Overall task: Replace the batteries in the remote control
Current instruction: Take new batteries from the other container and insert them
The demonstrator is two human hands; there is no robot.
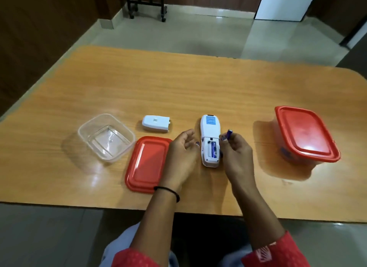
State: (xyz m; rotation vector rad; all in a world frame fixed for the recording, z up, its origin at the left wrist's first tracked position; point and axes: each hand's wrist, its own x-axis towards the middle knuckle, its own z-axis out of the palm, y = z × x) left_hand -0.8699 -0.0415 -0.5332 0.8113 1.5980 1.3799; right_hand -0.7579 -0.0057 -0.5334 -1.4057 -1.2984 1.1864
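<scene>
A white remote control (210, 127) lies face down in the middle of the wooden table (178, 84), its battery compartment uncovered. One blue battery (214, 150) sits in the right slot; the left slot looks empty. My right hand (236, 155) pinches a second blue battery (229, 135) just right of the remote, tip pointing up. My left hand (182, 153) hovers at the remote's left side, fingers curled and apart, holding nothing. The white battery cover (156, 123) rests on the table to the left.
An empty clear plastic container (83, 133) stands at the left, its red lid (147, 163) lying beside it under my left wrist. A closed container with a red lid (305, 133) stands at the right. The table's near edge runs just below my forearms.
</scene>
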